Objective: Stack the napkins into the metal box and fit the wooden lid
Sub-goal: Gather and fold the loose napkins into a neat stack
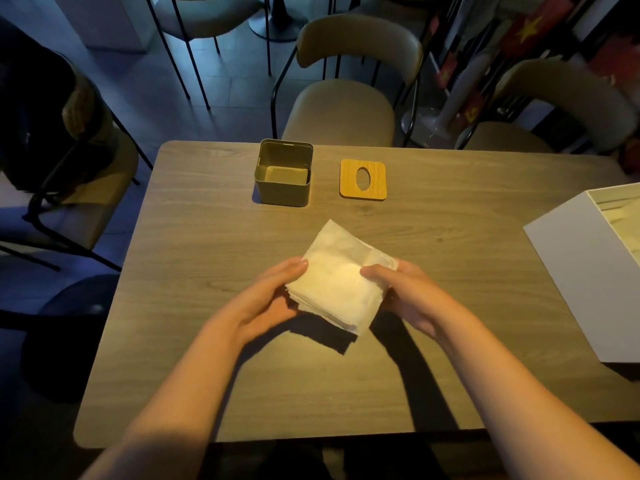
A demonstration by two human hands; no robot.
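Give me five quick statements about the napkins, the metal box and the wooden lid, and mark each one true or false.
1. Both hands, left and right, hold the napkin stack. True.
2. The wooden lid sits on the metal box. False: it lies flat on the table beside the box.
3. The metal box is open on top. True.
4. The lid has an oval hole. True.
5. The napkins are already in the metal box. False: they are held above the table.

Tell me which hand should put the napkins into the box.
Probably left. Both hands, left and right, grip the napkins, but the open box stands far left of them, on the left hand's side; the lid lies nearer the right.
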